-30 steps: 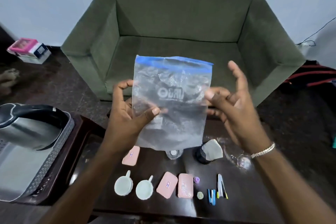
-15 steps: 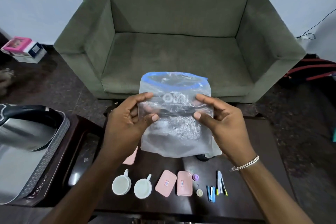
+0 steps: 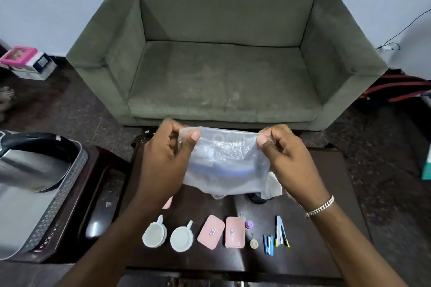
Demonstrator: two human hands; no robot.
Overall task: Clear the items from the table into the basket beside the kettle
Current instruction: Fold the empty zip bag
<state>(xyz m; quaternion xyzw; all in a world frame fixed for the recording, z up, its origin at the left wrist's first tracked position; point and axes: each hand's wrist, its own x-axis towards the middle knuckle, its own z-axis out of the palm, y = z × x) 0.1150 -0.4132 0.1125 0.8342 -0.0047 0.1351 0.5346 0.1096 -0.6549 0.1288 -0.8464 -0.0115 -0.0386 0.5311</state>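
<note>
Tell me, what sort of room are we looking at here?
Most likely a home living room: a green armchair stands behind a low dark wooden table, with a kettle and basket to its left. The left hand and right hand pinch a clear zip bag.

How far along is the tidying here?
Barely begun: no table item shows in the basket. In hand: the left hand and right hand grip a clear zip bag, folded over, above the table. Left: two white cups, two pink boxes, a purple cap, a blue stapler and pens lie on it.
</note>
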